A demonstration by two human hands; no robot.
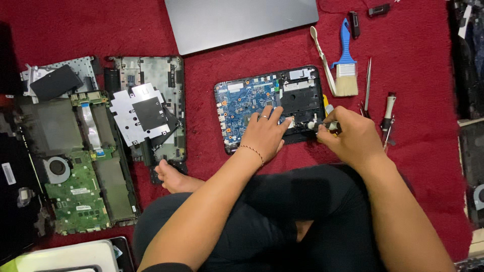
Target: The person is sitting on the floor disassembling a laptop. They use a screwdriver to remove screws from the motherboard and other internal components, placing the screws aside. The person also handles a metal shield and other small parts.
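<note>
Head view: the left hand (264,132) is lying flat, fingers spread, on an opened small laptop base (269,107) with a blue circuit board on red carpet (413,65). The right hand (353,136) is gripping a screwdriver (322,124) at the base's right edge.

Opened small laptop base (269,106), black shell with exposed blue circuit board, lies flat on red carpet (413,65); small screwdriver (322,125) at its right edge.

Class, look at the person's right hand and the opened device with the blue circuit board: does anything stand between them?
Nothing visible does. The right hand is at the right edge of the opened device, holding a small tool against it; the left hand rests on the board.
</note>
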